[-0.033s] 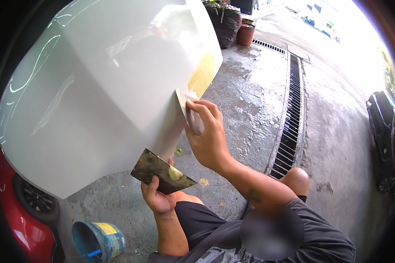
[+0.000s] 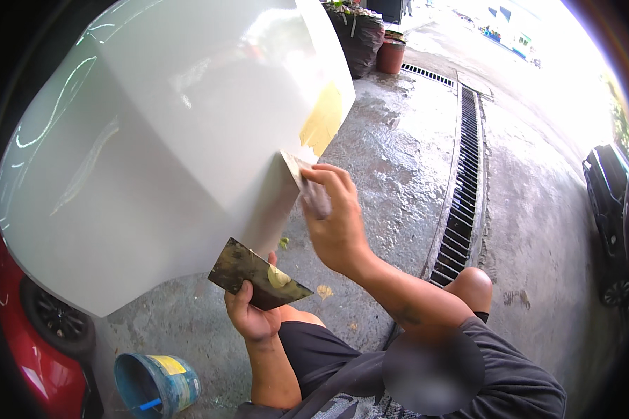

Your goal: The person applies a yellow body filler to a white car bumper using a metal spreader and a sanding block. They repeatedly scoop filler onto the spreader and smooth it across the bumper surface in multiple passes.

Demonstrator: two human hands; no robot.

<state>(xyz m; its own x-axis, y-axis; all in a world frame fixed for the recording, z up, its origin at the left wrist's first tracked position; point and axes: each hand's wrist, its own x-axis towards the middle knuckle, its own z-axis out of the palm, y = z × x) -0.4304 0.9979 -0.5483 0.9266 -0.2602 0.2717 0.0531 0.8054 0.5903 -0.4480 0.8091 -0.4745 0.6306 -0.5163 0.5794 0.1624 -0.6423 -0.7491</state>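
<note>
The right hand (image 2: 337, 227) has shifted slightly down mid-frame, pinching a spreader (image 2: 295, 166) (left hand (image 2: 254, 318) pinches a dark plate (image 2: 239, 269)); tilting might gouge the yellow patch (image 2: 322, 119), contact unclear.

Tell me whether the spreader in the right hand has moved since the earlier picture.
Yes: slightly down the picture, toward the person. The spreader in the right hand sits farther from the yellow patch than before.
</note>
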